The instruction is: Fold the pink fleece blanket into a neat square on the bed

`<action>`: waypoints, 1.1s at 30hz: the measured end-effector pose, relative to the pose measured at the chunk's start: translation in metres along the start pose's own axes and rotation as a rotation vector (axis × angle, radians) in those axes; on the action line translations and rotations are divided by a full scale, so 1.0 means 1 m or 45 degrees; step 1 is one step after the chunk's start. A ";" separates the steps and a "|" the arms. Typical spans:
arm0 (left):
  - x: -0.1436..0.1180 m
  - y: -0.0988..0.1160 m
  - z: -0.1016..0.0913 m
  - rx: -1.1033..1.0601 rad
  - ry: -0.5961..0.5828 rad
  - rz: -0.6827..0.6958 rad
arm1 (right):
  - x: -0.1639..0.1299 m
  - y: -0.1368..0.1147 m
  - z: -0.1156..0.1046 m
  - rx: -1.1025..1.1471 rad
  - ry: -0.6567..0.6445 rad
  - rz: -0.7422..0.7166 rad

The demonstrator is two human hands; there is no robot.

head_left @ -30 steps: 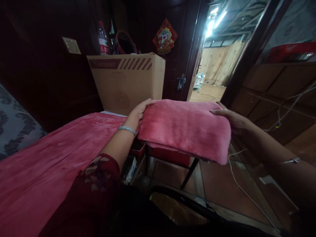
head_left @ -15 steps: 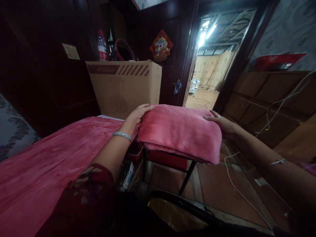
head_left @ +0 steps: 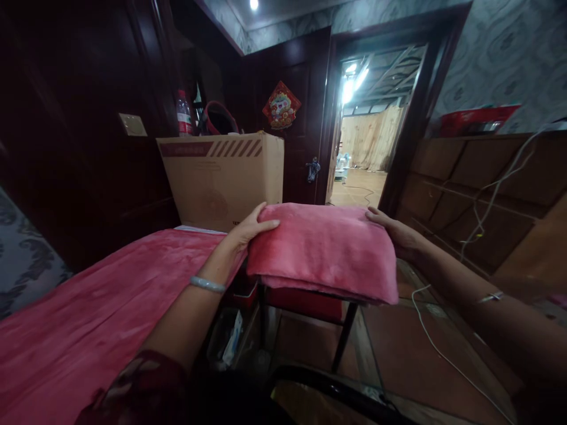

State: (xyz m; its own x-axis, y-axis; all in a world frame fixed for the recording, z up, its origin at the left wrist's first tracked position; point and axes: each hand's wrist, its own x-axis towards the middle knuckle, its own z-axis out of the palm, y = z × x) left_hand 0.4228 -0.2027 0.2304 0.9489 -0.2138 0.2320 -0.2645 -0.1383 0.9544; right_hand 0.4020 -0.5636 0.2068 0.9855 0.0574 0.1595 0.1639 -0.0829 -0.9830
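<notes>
A folded pink plush blanket lies in front of me on a red-seated chair with dark legs. My left hand grips its left side, thumb on top and fingertips at the far left corner. Around the right side curls my right hand, its thumb near the top edge and its other fingers mostly hidden behind the fabric. A bracelet circles each of my wrists.
At left a pink plush cover spreads over a bed-like surface. Behind stands a cardboard box carrying a bottle. A white cable trails across the tiled floor. Wooden drawers line the right, near an open doorway.
The view has tilted up, so the room sits lower in the frame. My left thumb now lies stretched across the blanket's top. Both hands stay at its sides.
</notes>
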 end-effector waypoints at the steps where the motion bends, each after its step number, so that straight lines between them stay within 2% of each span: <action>1: -0.004 0.000 -0.001 0.031 -0.010 0.012 | -0.003 0.000 0.002 0.009 0.020 0.011; 8: -0.003 0.001 0.003 0.175 -0.011 0.037 | -0.003 -0.004 0.005 -0.157 0.167 0.026; 14: -0.013 -0.009 0.002 0.265 -0.114 0.162 | -0.005 0.001 -0.007 -0.244 0.018 -0.049; 17: -0.009 -0.011 -0.010 0.407 -0.052 0.113 | -0.006 -0.001 -0.017 -0.539 0.095 -0.111; 20: 0.001 0.001 -0.012 0.745 0.177 0.172 | -0.007 -0.017 -0.014 -1.060 0.260 -0.353; 22: 0.008 0.013 0.000 0.980 0.266 0.326 | -0.007 -0.031 0.002 -1.341 0.284 -0.617; 25: 0.012 0.028 0.033 1.271 0.201 0.519 | -0.004 -0.042 0.037 -1.599 0.148 -0.851; 29: 0.011 0.021 0.068 1.515 0.073 0.495 | 0.006 -0.028 0.066 -1.781 -0.008 -0.808; 33: 0.012 0.000 0.074 1.550 0.010 0.441 | 0.009 -0.003 0.067 -1.785 0.019 -0.777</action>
State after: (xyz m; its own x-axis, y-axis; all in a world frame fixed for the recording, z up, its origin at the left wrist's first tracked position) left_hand 0.4211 -0.2769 0.2190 0.7983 -0.4116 0.4396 -0.4811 -0.8750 0.0544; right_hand 0.4073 -0.4961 0.2048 0.7537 0.4214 0.5043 0.4311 -0.8962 0.1046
